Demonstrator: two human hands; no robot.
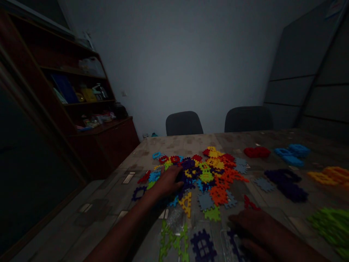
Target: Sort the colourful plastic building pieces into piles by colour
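Note:
My left hand (169, 181) reaches into a heap of mixed interlocking plastic tiles, fingers stretched out and thumb apart. Just beyond its fingertips lie dark purple tiles (188, 163). Near the table's front, my right hand (252, 225) is curled at a dark purple tile (235, 244), its fingers over the edge; the hand hides part of the tile. To the left of that lies a dark purple window tile (203, 245), flat on the table. Green tiles (174, 242) lie farther left. A yellow triangular tile (185, 204) sits close to my left wrist.
On the right are separate groups of red tiles (256, 152), blue tiles (293, 153), purple tiles (286, 183), yellow tiles (331, 176) and green tiles (331, 227). Crumpled clear plastic (175, 219) lies in front. Two chairs (184, 123) stand behind the table; shelves (73, 103) are left.

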